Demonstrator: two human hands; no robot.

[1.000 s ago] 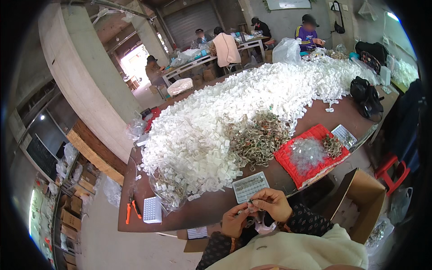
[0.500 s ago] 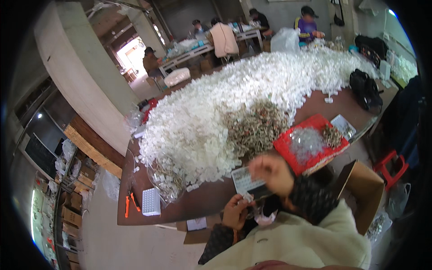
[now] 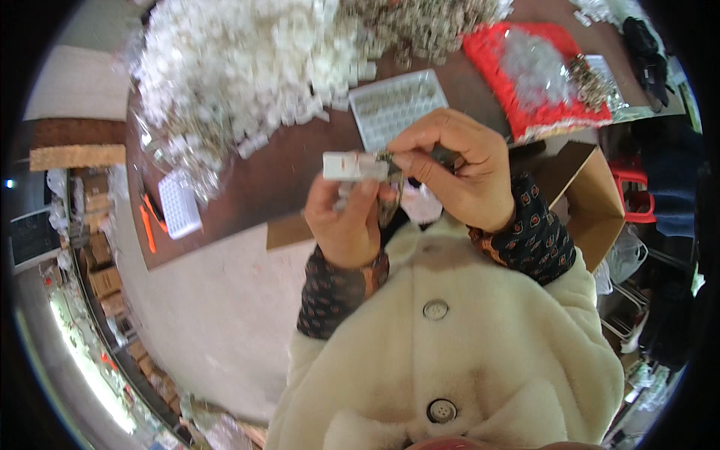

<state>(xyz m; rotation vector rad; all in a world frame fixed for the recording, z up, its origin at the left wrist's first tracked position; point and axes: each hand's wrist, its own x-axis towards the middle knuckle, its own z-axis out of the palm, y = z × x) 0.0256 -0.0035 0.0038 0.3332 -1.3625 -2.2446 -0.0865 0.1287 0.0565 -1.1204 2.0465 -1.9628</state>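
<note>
My left hand (image 3: 343,225) is closed on a small white rectangular plastic piece (image 3: 343,166) with a clear right end, held level between thumb and fingers. More small clear bits show in that palm, too blurred to name. With thumb and forefinger my right hand (image 3: 465,166) pinches a tiny dark metal piece (image 3: 385,157) at the clear end of the white piece. Both hands are above the table's near edge, in front of my cream coat. Just beyond them a white gridded tray (image 3: 375,135) lies on the table, small metal pieces in its far rows.
A large pile of white pieces (image 3: 232,67) covers the far left, beside a metal heap (image 3: 420,26). Red sheeting (image 3: 491,56) bears clear plastic and metal bits. Orange-handled pliers (image 3: 148,229) and another white gridded tray (image 3: 180,206) lie left. A cardboard box (image 3: 596,199) stands right.
The view has tilted down toward my coat and hands. My right hand has come from over the tray to meet my left at the white piece.
</note>
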